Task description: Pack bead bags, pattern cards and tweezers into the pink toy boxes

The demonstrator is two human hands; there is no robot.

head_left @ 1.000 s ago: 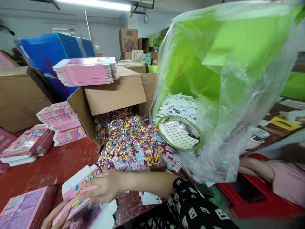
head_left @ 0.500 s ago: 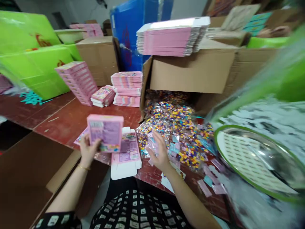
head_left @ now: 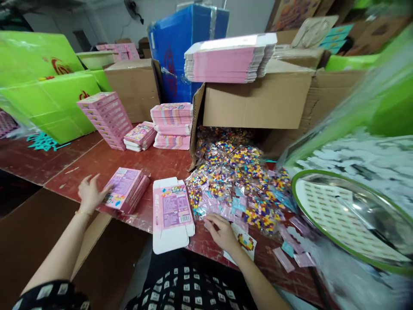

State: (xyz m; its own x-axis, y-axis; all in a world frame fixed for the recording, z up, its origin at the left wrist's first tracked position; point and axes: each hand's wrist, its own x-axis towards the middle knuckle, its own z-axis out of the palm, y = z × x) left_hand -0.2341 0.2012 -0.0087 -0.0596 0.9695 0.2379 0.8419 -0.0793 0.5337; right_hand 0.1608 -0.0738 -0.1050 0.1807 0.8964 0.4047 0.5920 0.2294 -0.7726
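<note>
My left hand (head_left: 91, 194) is open, fingers spread, at the left side of a pink and purple printed box (head_left: 124, 185). The thumb reaches to the box's edge; whether it touches I cannot tell. That box lies on another pink box at the table's front edge. To its right lies a flat, unfolded pink carton (head_left: 172, 206) with white end flaps. My right hand (head_left: 222, 234) is low over the table just right of that carton, fingers loosely bent and apart, with nothing visible in them. Under its wrist is a white card (head_left: 247, 241) with a pixel-like picture.
Clear bags of colourful small pieces (head_left: 235, 172) spill from a cardboard box (head_left: 254, 103) topped with folded cartons (head_left: 222, 62). Pink boxes (head_left: 106, 120) and flat cartons (head_left: 172, 125) stand behind. A green-rimmed tray (head_left: 309, 185) is at right, near small purple packets (head_left: 284, 259).
My left hand has set the pink box down on another box, let go and moved left. My right hand has come down toward the table edge, its fingers less spread.
</note>
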